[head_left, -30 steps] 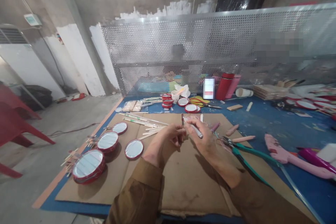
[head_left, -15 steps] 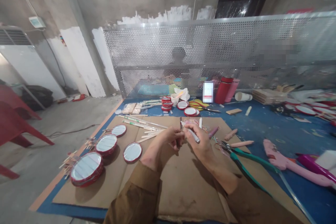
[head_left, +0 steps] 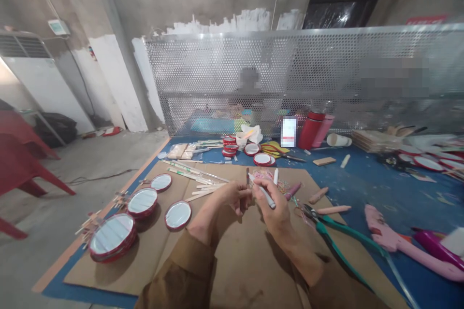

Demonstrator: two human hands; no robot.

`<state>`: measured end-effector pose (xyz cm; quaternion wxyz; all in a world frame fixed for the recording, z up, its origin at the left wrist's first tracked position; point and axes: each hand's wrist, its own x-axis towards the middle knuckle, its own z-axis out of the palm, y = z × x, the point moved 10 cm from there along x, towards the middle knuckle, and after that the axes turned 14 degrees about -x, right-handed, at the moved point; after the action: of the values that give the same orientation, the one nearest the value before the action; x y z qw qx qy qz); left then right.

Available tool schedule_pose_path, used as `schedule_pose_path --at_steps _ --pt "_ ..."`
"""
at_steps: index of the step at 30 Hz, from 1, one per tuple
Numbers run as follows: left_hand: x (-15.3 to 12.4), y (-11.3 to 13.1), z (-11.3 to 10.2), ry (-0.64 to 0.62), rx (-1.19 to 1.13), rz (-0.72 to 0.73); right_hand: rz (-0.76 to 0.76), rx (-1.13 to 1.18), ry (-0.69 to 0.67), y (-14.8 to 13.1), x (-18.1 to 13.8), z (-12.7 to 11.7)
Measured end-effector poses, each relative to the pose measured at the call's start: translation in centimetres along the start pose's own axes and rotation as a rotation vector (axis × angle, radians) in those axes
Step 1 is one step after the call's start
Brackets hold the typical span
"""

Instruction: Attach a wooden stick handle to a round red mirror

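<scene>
My left hand is closed, its fingertips pinching a thin dark brown strip that stands upright. A white marker pen is gripped in my right hand, its upper end pointing at the strip; I cannot tell whether they touch. Both hands are above a brown cardboard sheet. Just beyond them lie a tangle of pink strands and another white stick-like piece. Pale flat wooden sticks lie left of my left hand.
Red-rimmed round pieces with pale faces are stacked on the left; a single one lies nearer. Green-handled pliers and a pink glue gun lie right. Behind stand a red bottle and a perforated metal screen.
The view has shifted slightly, so the table items appear a little lower or farther left. Both hands keep their grips, with the marker pen still close to the strip.
</scene>
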<state>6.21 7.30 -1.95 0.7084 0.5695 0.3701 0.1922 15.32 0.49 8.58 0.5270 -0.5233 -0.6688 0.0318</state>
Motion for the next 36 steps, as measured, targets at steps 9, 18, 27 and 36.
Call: schedule_pose_path --at_steps 9,18,27,36 --pt "-0.1 -0.1 0.2 0.034 -0.012 -0.023 0.124 0.000 0.010 1.5 -0.4 -0.5" --pt "0.2 -0.8 -0.1 0.024 0.005 -0.090 0.276 0.029 0.015 4.0 0.2 -1.3" --pt "0.0 -0.6 -0.2 0.020 0.015 -0.048 0.093 0.011 -0.039 1.1 0.5 -0.6" --pt "0.5 -1.0 0.0 -0.013 -0.052 -0.055 0.032 -0.030 0.003 1.0 0.7 -0.3"
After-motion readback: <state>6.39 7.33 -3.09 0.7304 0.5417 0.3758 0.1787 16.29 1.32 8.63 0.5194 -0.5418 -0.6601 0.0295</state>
